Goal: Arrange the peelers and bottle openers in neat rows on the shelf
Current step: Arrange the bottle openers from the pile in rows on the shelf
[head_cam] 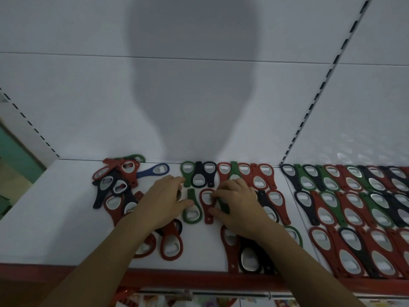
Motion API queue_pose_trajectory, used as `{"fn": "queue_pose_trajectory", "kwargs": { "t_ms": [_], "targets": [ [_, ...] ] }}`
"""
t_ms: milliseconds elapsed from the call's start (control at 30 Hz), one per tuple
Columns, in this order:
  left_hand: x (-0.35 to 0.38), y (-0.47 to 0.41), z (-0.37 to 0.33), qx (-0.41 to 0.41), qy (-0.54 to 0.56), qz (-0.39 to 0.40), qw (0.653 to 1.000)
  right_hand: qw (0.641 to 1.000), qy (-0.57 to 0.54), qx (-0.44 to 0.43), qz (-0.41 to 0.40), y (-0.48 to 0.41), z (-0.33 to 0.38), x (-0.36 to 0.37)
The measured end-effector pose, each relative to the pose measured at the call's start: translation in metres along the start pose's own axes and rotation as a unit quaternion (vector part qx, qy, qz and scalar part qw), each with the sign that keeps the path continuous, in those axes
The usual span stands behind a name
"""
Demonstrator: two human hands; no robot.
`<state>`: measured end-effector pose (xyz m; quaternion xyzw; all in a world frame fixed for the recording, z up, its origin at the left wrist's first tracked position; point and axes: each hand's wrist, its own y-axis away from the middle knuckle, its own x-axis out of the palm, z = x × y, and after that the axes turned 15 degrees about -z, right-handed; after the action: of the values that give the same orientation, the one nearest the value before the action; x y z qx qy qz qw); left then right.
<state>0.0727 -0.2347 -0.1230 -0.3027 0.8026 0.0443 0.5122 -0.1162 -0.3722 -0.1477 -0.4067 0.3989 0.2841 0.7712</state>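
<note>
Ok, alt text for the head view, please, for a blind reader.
Two hands work mid-shelf: the right hand pinches a green opener, the left hand rests beside a second green opener. Neat rows of openers fill the shelf to the right; a loose pile lies at left.

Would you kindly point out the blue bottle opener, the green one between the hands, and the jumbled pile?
blue bottle opener [146, 173]: head view, on its handle.
green bottle opener [191, 194]: head view, on its handle.
jumbled pile [115, 181]: head view, on a dark opener mid-pile.
</note>
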Motion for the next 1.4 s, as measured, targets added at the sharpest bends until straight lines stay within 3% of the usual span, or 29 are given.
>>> {"fn": "queue_pose_trajectory", "kwargs": {
  "t_ms": [233, 800, 900, 933, 967, 1000, 1033, 1067, 1100, 1200, 1300, 1367, 1400],
  "targets": [
    [-0.002, 0.005, 0.006, 0.1, -0.032, 0.116, 0.988, 1.0, -0.015, 0.007, -0.011, 0.003, -0.002, 0.002],
    [-0.001, 0.004, 0.007, 0.113, -0.013, 0.11, 0.987, 1.0, -0.014, 0.007, -0.019, 0.004, -0.002, 0.001],
    [-0.006, 0.002, 0.005, 0.034, 0.101, 0.037, 0.994, 0.998, -0.046, 0.004, -0.044, 0.002, 0.001, -0.003],
    [-0.008, 0.0, 0.002, -0.03, 0.211, -0.002, 0.977, 0.995, -0.071, 0.011, -0.066, 0.0, 0.004, -0.005],
    [-0.011, 0.0, -0.003, -0.111, 0.356, -0.02, 0.928, 0.991, -0.1, 0.027, -0.089, -0.001, 0.009, -0.008],
    [-0.013, 0.0, -0.008, -0.175, 0.497, -0.007, 0.85, 0.984, -0.136, 0.05, -0.104, -0.003, 0.014, -0.011],
    [-0.012, 0.001, -0.015, -0.209, 0.595, 0.016, 0.776, 0.974, -0.183, 0.078, -0.107, -0.005, 0.02, -0.013],
    [-0.009, 0.003, -0.021, -0.219, 0.651, 0.033, 0.726, 0.96, -0.239, 0.109, -0.101, -0.007, 0.026, -0.015],
    [-0.007, 0.007, -0.027, -0.213, 0.678, 0.046, 0.702, 0.941, -0.294, 0.139, -0.095, -0.009, 0.032, -0.017],
    [0.001, 0.016, -0.036, -0.182, 0.675, 0.05, 0.713, 0.897, -0.374, 0.205, -0.115, -0.011, 0.043, -0.019],
    [0.0, 0.023, -0.031, -0.201, 0.676, 0.054, 0.707, 0.89, -0.385, 0.216, -0.115, -0.008, 0.048, -0.022],
    [-0.005, 0.027, -0.026, -0.193, 0.633, 0.038, 0.749, 0.895, -0.375, 0.213, -0.11, -0.005, 0.052, -0.027],
    [-0.008, 0.031, -0.022, -0.173, 0.583, 0.02, 0.794, 0.896, -0.372, 0.218, -0.108, -0.003, 0.053, -0.029]
  ]
}}
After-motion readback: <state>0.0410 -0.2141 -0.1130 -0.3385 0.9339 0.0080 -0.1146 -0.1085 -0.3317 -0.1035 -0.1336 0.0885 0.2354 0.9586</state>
